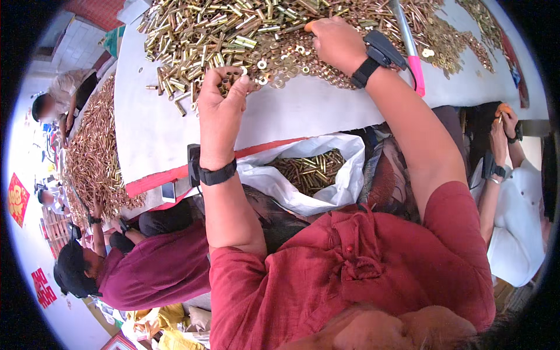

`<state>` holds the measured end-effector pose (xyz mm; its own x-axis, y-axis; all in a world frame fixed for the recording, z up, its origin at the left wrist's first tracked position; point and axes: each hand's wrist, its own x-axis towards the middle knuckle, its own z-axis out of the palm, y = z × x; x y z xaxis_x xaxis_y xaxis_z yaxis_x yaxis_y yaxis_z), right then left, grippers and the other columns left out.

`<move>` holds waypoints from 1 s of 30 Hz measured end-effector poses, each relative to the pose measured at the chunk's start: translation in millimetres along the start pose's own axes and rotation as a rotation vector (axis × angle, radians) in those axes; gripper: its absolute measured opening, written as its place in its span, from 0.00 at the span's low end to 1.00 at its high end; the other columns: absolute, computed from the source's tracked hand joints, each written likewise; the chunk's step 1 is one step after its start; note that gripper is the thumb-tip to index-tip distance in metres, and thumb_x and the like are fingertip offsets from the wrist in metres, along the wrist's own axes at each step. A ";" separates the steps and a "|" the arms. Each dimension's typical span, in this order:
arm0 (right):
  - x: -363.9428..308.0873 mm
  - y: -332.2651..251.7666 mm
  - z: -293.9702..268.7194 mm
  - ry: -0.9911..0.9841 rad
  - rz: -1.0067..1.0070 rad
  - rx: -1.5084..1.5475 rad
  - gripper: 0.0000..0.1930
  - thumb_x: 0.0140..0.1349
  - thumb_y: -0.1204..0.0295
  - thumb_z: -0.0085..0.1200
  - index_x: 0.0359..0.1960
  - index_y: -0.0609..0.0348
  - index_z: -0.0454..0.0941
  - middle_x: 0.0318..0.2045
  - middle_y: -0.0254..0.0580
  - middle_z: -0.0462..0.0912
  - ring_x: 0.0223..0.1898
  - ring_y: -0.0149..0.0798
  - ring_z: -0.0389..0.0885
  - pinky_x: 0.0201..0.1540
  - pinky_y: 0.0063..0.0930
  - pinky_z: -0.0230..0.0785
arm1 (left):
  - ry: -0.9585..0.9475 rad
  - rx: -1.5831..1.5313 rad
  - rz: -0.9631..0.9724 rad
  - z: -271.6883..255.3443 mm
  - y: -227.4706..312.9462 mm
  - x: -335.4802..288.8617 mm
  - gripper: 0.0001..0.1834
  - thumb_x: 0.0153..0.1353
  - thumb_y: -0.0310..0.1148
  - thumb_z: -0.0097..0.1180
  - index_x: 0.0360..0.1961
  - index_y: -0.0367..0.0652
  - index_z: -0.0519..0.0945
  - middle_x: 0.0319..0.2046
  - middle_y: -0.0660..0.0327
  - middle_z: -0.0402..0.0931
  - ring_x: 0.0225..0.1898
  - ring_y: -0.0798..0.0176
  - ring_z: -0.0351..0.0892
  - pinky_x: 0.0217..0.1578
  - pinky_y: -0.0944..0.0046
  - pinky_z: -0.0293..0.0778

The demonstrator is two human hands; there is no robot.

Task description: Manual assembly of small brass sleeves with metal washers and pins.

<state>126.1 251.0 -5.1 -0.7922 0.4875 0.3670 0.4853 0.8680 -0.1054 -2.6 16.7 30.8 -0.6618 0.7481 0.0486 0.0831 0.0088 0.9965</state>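
My left hand point(220, 108) is closed around several small brass tubes point(226, 83), their open ends showing between thumb and fingers. A pale ring sits at the thumb tip; whether the thumb touches it, I cannot tell. My right hand point(339, 45) reaches over the far side of a spread of flat brass washers point(280, 73). An orange cover shows on one of its fingertips, and the fingers are bent together at the pieces. What they hold, if anything, is hidden. Behind both hands lies a big heap of brass tubes point(198, 35).
A white sack point(350, 163) of brass tubes stands open below the table point(157, 134) edge. A metal bar with a pink end point(415, 76) lies right of my right hand. Co-workers sit on both sides; a phone point(168, 192) lies at the left.
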 end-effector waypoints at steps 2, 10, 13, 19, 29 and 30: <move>5.8 -5.0 3.9 -0.050 0.004 -0.041 0.14 0.59 0.70 0.52 0.47 0.54 0.78 0.44 0.42 0.81 0.50 0.48 0.75 0.53 0.42 0.70 | 0.007 -0.063 -0.040 -2.7 -2.8 3.4 0.07 0.65 0.30 0.57 0.41 0.40 0.75 0.25 0.67 0.75 0.20 0.78 0.61 0.20 0.76 0.56; -2.2 -7.8 2.6 -0.014 -0.110 0.062 0.16 0.57 0.73 0.52 0.48 0.54 0.77 0.42 0.43 0.79 0.47 0.50 0.75 0.51 0.42 0.70 | -0.049 -0.078 -0.084 -9.1 -17.4 9.0 0.08 0.65 0.31 0.58 0.43 0.42 0.76 0.27 0.66 0.76 0.20 0.79 0.61 0.19 0.76 0.54; -0.4 -13.2 2.7 -0.030 -0.171 0.078 0.17 0.57 0.74 0.52 0.50 0.53 0.76 0.43 0.44 0.80 0.47 0.48 0.75 0.51 0.42 0.71 | -0.043 -0.084 -0.127 -7.8 -20.8 7.8 0.09 0.65 0.31 0.57 0.44 0.42 0.75 0.28 0.66 0.76 0.20 0.79 0.62 0.19 0.77 0.55; 1.9 -14.8 -2.3 -0.042 -0.232 0.106 0.17 0.57 0.75 0.51 0.49 0.56 0.76 0.39 0.44 0.80 0.45 0.49 0.76 0.50 0.41 0.70 | -0.097 -0.194 -0.186 -8.2 -25.9 9.3 0.10 0.64 0.26 0.52 0.46 0.38 0.71 0.31 0.60 0.79 0.20 0.76 0.64 0.19 0.75 0.59; -32.7 -62.7 -28.3 -0.004 0.206 1.395 0.16 0.62 0.79 0.51 0.52 0.60 0.77 0.44 0.39 0.84 0.41 0.30 0.82 0.45 0.23 0.74 | -0.140 -0.428 -0.324 -6.4 -23.7 3.8 0.06 0.64 0.25 0.54 0.41 0.40 0.73 0.36 0.59 0.82 0.24 0.75 0.70 0.23 0.76 0.66; -34.7 -68.6 -32.1 -0.007 0.197 1.428 0.15 0.63 0.78 0.53 0.52 0.61 0.76 0.43 0.36 0.83 0.41 0.25 0.79 0.44 0.20 0.73 | -0.140 -0.425 -0.327 -4.5 -24.7 3.2 0.06 0.64 0.25 0.54 0.41 0.40 0.73 0.36 0.59 0.82 0.24 0.75 0.70 0.23 0.76 0.66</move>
<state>132.1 171.4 19.0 -0.7611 0.6051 0.2334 -0.1894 0.1369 -0.9723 -10.1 15.9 6.6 -0.4948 0.8327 -0.2485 -0.4375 0.0083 0.8992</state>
